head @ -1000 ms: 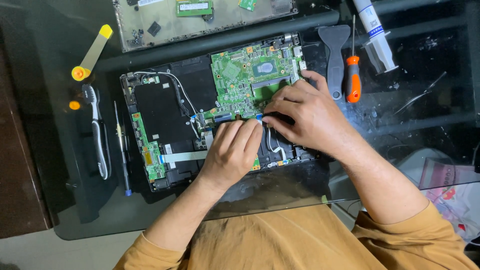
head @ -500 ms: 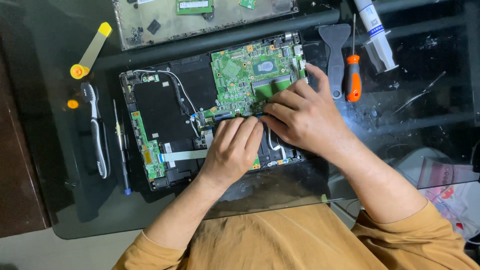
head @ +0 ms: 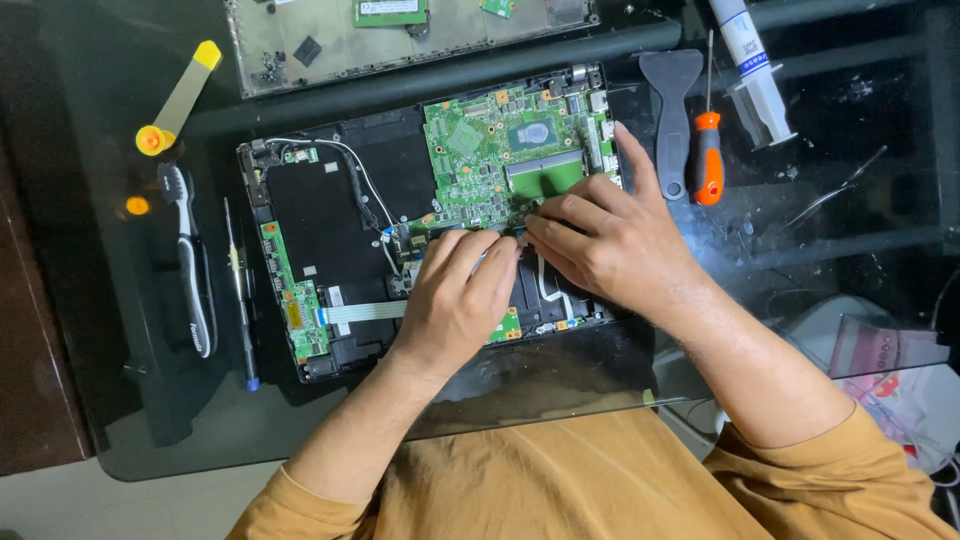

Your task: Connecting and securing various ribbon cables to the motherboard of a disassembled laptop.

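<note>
Surface: dark glass table (head: pixel 120 400), carrying everything; the person in an orange-brown top is sitting at its near edge.
Main item: opened laptop base (head: pixel 330 250) is lying at the table's middle, cover off, insides facing up.
Board: green motherboard (head: pixel 500 160) is sitting in the base's far right part; a narrow green side board (head: pixel 295 300) is running along its left edge, with a flat white ribbon cable (head: pixel 360 312) leading right from it.
Left hand (head: pixel 455 305): resting palm down on the base's near middle, fingers curled forward, tips pressing at the motherboard's near edge; whether it is pinching anything, cannot tell.
Right hand (head: pixel 615 245): lying over the base's right part, fingertips meeting the left hand's at the same spot, thumb stretched toward the far right corner of the board; grip hidden, cannot tell.
Right of base: grey plastic spatula (head: pixel 672 110) and orange-handled screwdriver (head: pixel 708 155) lying side by side, a white syringe tube (head: pixel 752 70) further right, near the far edge.
Left of base: toothbrush (head: pixel 190 270) and a thin blue-tipped tool (head: pixel 240 290) lying parallel; a yellow pry tool (head: pixel 180 100) toward the far left corner.
Far edge: removed cover panel (head: pixel 330 45) holding loose small parts.
</note>
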